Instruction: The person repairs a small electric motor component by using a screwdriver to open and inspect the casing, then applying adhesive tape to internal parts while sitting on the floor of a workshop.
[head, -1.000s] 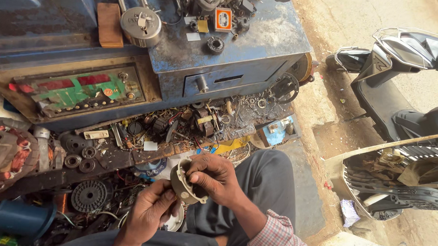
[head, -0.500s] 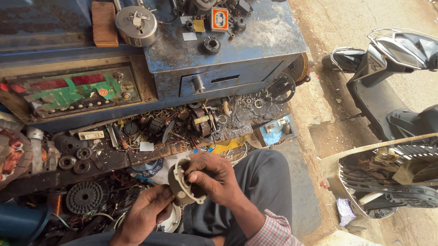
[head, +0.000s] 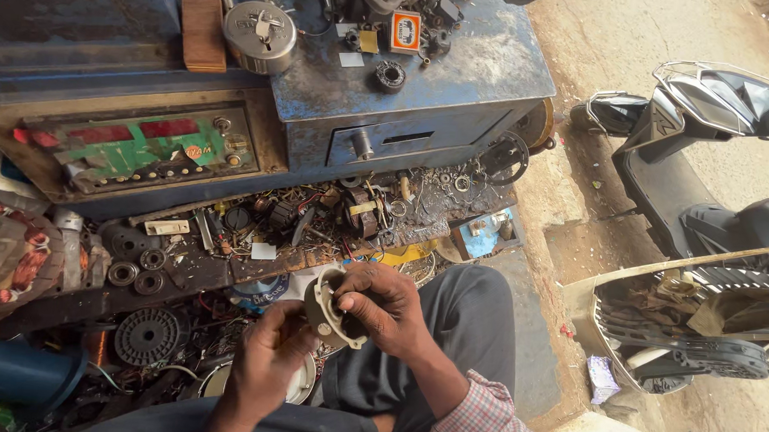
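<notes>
Right now both hands meet over the lap, and a beige ring-shaped motor part [head: 328,308] sits between them. Left hand [head: 264,365] cups it from below and the side, fingers curled on its lower rim. Right hand [head: 386,305] comes in from above, fingertips pinched on the upper edge and pressed into the part's hollow. So 2 hands, 1 part, held just above the grey trouser leg [head: 466,330]. Beyond them the low ledge [head: 316,231] is crowded with small metal scraps, and a big padlock [head: 259,37] lies on the blue tabletop [head: 458,65].
</notes>
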